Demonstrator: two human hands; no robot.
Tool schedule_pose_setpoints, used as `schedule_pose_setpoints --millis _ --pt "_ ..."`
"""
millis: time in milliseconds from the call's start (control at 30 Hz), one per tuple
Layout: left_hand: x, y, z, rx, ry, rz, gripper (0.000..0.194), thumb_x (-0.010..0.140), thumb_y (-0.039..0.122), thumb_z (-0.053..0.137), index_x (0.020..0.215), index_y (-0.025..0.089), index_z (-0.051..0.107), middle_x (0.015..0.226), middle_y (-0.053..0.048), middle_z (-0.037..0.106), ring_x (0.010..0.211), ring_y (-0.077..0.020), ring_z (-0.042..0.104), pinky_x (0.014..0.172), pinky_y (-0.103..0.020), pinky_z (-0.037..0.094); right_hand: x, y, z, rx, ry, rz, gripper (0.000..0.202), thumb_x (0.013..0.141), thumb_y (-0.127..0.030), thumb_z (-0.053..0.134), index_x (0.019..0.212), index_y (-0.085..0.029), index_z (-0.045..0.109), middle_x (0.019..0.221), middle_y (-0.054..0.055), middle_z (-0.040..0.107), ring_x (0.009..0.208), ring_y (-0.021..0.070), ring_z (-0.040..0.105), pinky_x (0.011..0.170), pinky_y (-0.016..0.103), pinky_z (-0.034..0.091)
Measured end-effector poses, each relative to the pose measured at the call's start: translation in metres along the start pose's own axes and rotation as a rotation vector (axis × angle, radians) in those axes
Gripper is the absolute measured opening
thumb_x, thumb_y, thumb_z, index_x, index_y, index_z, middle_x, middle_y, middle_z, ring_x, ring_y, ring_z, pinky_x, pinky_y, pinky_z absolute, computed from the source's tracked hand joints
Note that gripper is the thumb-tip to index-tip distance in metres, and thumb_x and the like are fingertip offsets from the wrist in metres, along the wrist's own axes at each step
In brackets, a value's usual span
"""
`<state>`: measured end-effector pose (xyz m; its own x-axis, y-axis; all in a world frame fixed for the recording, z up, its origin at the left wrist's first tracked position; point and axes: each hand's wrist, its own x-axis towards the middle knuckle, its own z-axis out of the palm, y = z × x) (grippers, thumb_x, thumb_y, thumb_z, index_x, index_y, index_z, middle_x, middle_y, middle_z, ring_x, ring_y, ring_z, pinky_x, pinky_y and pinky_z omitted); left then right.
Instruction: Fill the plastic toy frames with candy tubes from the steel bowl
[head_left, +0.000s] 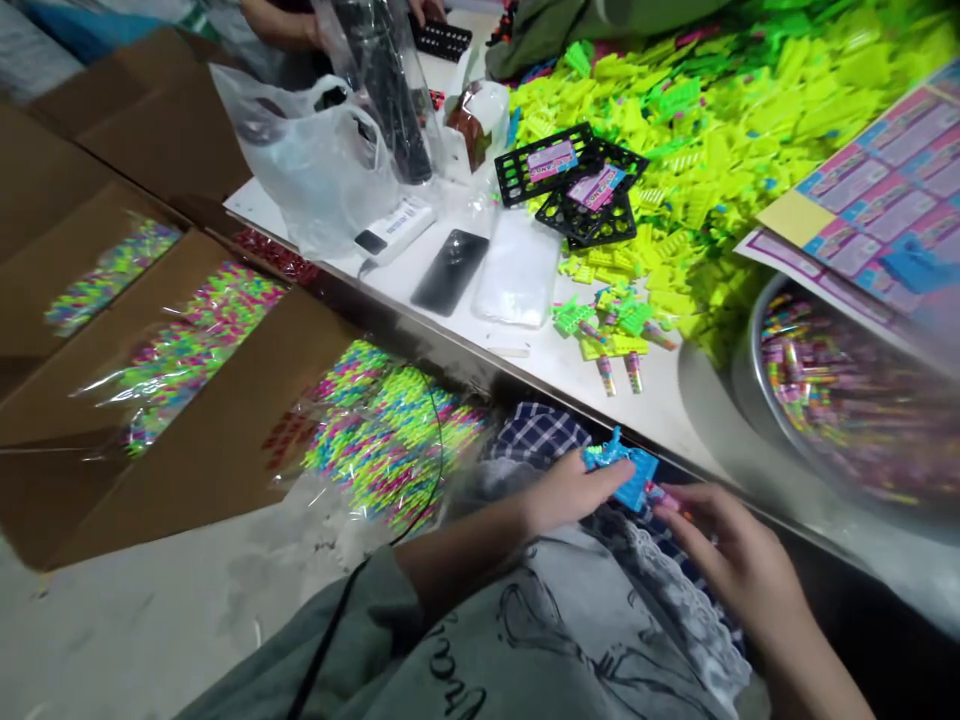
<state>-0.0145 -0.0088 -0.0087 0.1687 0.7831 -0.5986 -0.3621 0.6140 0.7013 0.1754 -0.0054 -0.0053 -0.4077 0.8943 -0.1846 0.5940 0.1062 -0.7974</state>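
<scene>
Over my lap, at the table's front edge, my left hand [574,488] holds a blue plastic toy piece [636,478] with the thumb on top. My right hand [724,535] pinches a small pink candy tube [661,498] against the right side of the blue piece. On the white table [525,368] just beyond lie green and yellow toy pieces [609,322] with several candy tubes [634,372] attached or beside them.
A round metal bowl [757,370] of candy tubes stands right, under printed card sheets [885,190]. Yellow-green pieces [720,150] are heaped behind. Black trays [547,165], a phone [450,272] and a plastic bag [315,160] lie farther left. Cardboard boxes [187,480] stand left; people work opposite.
</scene>
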Motion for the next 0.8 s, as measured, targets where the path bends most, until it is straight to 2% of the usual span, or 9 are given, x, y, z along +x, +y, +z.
schedule_pose_setpoints --millis 200,333,500,567,633,667,733,800 --pt "0.009 0.001 -0.021 0.088 -0.090 0.063 0.030 0.075 0.044 0.057 0.087 0.018 0.065 0.078 -0.002 0.065 0.071 -0.0141 0.057 0.075 -0.029 0.044 0.013 -0.016 0.021 -0.135 0.153 -0.181 0.016 0.083 -0.024 0.055 0.099 -0.020 0.054 0.090 0.008 0.064 0.077 0.0182 0.063 0.066 0.028 0.052" --pt "0.017 -0.002 -0.033 0.114 -0.069 0.073 0.036 0.075 0.047 0.056 0.093 0.017 0.064 0.084 -0.003 0.066 0.081 -0.0163 0.058 0.080 -0.029 0.042 0.025 -0.020 0.038 -0.268 0.298 -0.257 0.013 0.084 -0.024 0.053 0.096 -0.018 0.054 0.085 0.008 0.064 0.075 0.0188 0.062 0.066 0.030 0.051" --pt "0.033 -0.002 -0.043 0.257 -0.076 0.117 0.036 0.078 0.048 0.050 0.091 0.017 0.063 0.089 -0.003 0.066 0.083 -0.0176 0.059 0.078 -0.029 0.043 0.040 -0.020 0.041 -0.301 0.228 -0.204 0.012 0.086 -0.028 0.050 0.092 -0.019 0.054 0.084 0.007 0.064 0.076 0.0191 0.060 0.068 0.032 0.049" --pt "0.041 0.006 -0.044 0.410 -0.067 0.194 0.034 0.079 0.047 0.049 0.089 0.017 0.062 0.086 -0.003 0.066 0.080 -0.0178 0.059 0.076 -0.030 0.043 0.047 -0.023 0.031 -0.329 0.169 -0.195 0.014 0.085 -0.031 0.052 0.092 -0.019 0.054 0.085 0.006 0.063 0.077 0.0193 0.059 0.070 0.032 0.048" --pt "0.051 0.021 -0.043 0.637 0.002 0.361 0.028 0.078 0.043 0.050 0.082 0.017 0.061 0.081 -0.003 0.064 0.080 -0.0183 0.057 0.077 -0.032 0.042 0.054 -0.024 0.010 -0.377 0.192 -0.193 0.020 0.084 -0.033 0.054 0.097 -0.019 0.053 0.090 0.006 0.063 0.083 0.0204 0.058 0.075 0.033 0.046" --pt "0.057 0.029 -0.041 0.762 0.048 0.470 0.025 0.078 0.042 0.052 0.079 0.018 0.060 0.080 -0.003 0.062 0.082 -0.0190 0.056 0.079 -0.033 0.040 0.057 -0.022 -0.004 -0.402 0.260 -0.184 0.022 0.084 -0.034 0.053 0.100 -0.019 0.053 0.094 0.007 0.062 0.087 0.0208 0.058 0.079 0.034 0.044" --pt "0.069 0.045 -0.035 0.985 0.115 0.662 0.021 0.075 0.040 0.056 0.077 0.019 0.059 0.082 -0.003 0.061 0.090 -0.0209 0.052 0.085 -0.036 0.035 0.061 -0.012 -0.040 -0.464 0.475 -0.136 0.021 0.086 -0.031 0.049 0.103 -0.019 0.053 0.099 0.007 0.061 0.092 0.0207 0.057 0.082 0.034 0.042" --pt "0.082 0.058 -0.025 1.124 0.123 0.750 0.024 0.071 0.041 0.059 0.082 0.020 0.059 0.088 -0.003 0.061 0.098 -0.0228 0.048 0.087 -0.038 0.031 0.063 0.008 -0.080 -0.563 0.647 -0.069 0.019 0.086 -0.024 0.044 0.100 -0.019 0.057 0.096 0.007 0.063 0.090 0.0203 0.057 0.081 0.033 0.041"
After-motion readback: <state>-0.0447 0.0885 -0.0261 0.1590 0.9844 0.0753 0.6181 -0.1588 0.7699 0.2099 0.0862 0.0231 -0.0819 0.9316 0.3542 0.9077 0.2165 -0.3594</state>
